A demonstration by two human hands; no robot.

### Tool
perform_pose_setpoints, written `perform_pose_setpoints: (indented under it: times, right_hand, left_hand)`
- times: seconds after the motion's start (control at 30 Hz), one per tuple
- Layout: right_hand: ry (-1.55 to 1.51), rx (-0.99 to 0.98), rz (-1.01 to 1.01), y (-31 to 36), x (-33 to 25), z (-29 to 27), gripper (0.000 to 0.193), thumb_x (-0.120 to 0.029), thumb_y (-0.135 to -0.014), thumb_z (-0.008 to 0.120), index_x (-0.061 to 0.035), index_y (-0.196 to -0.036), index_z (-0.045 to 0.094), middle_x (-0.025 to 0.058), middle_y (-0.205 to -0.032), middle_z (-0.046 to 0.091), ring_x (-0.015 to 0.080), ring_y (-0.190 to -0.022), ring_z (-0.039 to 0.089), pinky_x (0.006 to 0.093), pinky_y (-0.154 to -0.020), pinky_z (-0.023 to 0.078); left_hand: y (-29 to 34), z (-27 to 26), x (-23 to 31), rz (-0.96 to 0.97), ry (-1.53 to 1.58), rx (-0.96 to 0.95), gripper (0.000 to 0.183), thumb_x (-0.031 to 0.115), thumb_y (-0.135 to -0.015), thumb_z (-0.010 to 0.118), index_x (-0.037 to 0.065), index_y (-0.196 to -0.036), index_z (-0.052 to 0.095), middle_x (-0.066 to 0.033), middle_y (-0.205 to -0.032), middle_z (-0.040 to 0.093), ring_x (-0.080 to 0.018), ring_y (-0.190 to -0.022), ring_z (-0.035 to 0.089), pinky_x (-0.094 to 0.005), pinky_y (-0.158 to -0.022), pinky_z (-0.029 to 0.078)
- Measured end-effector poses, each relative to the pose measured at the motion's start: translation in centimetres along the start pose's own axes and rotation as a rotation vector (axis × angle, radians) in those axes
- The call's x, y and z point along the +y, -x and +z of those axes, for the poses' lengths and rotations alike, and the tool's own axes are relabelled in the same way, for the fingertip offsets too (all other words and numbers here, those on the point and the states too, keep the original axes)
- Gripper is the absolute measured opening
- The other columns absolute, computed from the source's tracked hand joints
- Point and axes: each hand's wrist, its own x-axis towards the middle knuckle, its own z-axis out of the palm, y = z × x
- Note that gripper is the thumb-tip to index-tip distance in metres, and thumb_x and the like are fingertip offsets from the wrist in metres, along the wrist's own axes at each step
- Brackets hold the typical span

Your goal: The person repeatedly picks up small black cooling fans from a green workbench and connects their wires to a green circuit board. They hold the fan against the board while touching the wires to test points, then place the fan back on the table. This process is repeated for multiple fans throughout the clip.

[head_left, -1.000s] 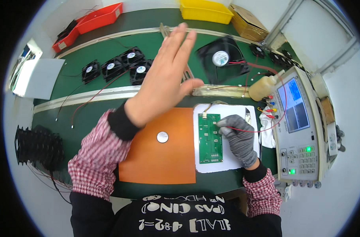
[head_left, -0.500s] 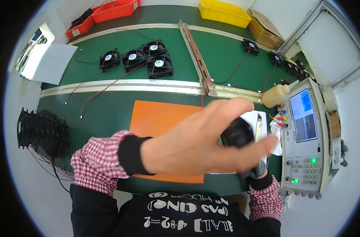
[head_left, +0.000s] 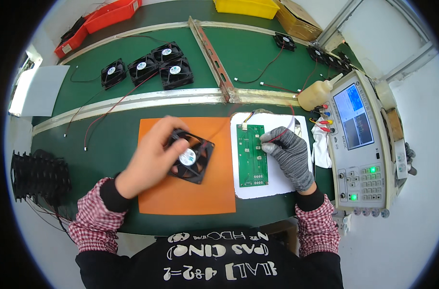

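Note:
My bare left hand (head_left: 152,159) grips a black square cooling fan (head_left: 190,156) with a white hub label, tilted just above the orange mat (head_left: 200,200). A red lead runs from the fan toward the green circuit board (head_left: 252,154), which lies on a white pad (head_left: 277,185). My right hand (head_left: 289,154), in a grey knit glove, rests at the board's right edge and pinches a thin red wire (head_left: 277,136).
Three more black fans (head_left: 147,65) sit on the green belt beyond a metal rail (head_left: 132,102). A test instrument with a lit screen (head_left: 356,139) stands at the right, a cream squeeze bottle (head_left: 315,94) beside it. Stacked black fans (head_left: 36,173) at left; red and yellow bins at the back.
My left hand was raised toward the back, swept close past the camera holding a fan, and now holds that fan low over the orange mat. The gloved right hand stayed at the board.

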Motion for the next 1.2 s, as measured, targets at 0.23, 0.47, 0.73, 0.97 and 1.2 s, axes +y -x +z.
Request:
perform_pose_setpoints:
  times: [0.23, 0.47, 0.73, 0.97, 1.2]
  right_hand:
    - [0.386, -0.003, -0.307, 0.0, 0.9, 1.0, 0.014, -0.002, -0.076, 0.072, -0.0037, -0.087, 0.064, 0.0085, -0.084, 0.06, 0.0243, -0.081, 0.062, 0.0342, -0.076, 0.052]
    - [0.388, 0.079, -0.108, 0.6, -0.1, 1.7, 0.01, -0.003, -0.076, 0.072, -0.0042, -0.083, 0.064, 0.0083, -0.085, 0.06, 0.0238, -0.081, 0.062, 0.0348, -0.074, 0.052]
    - [0.442, 0.011, -0.219, -0.1, 0.5, 1.3, 0.011, -0.005, -0.076, 0.073, -0.0031, -0.083, 0.065, 0.0099, -0.086, 0.061, 0.0261, -0.081, 0.062, 0.0365, -0.075, 0.051]
    - [0.415, 0.005, -0.279, -0.4, 1.2, 1.3, 0.015, -0.009, -0.073, 0.076, -0.0036, -0.085, 0.068, 0.0113, -0.085, 0.06, 0.0287, -0.081, 0.06, 0.0379, -0.074, 0.05]
    - [0.459, 0.042, -0.289, -0.1, 1.5, 0.7, 0.015, -0.006, -0.073, 0.076, -0.0029, -0.085, 0.068, 0.0098, -0.084, 0.06, 0.0257, -0.08, 0.061, 0.0351, -0.073, 0.051]
  left_hand:
    - [-0.1, 1.0, -0.7, 0.541, -0.549, -0.029, 0.079, 0.041, -0.063, 0.085, 0.005, -0.127, 0.054, -0.0146, -0.128, 0.05, -0.0349, -0.119, 0.043, -0.0445, -0.103, 0.033]
    - [-0.2, 1.7, -1.6, 0.617, -0.716, -0.11, 0.092, 0.047, -0.057, 0.086, 0.005, -0.131, 0.051, -0.0121, -0.116, 0.053, -0.0315, -0.106, 0.046, -0.0438, -0.096, 0.035]
    - [0.2, 1.9, -0.9, 0.646, -0.784, -0.02, 0.088, 0.04, -0.056, 0.088, 0.005, -0.128, 0.052, -0.0118, -0.11, 0.053, -0.0313, -0.102, 0.047, -0.0439, -0.093, 0.036]
    - [9.1, 2.4, 4.2, 1.283, -0.936, 0.787, 0.037, 0.037, -0.081, 0.066, 0.015, -0.11, 0.061, -0.0069, -0.105, 0.062, -0.0242, -0.095, 0.055, -0.0385, -0.07, 0.047]
    - [8.5, -1.5, 5.9, 0.577, 0.203, -0.238, 0.035, 0.031, -0.083, 0.065, 0.011, -0.11, 0.058, -0.0123, -0.101, 0.061, -0.027, -0.086, 0.057, -0.0414, -0.069, 0.048]
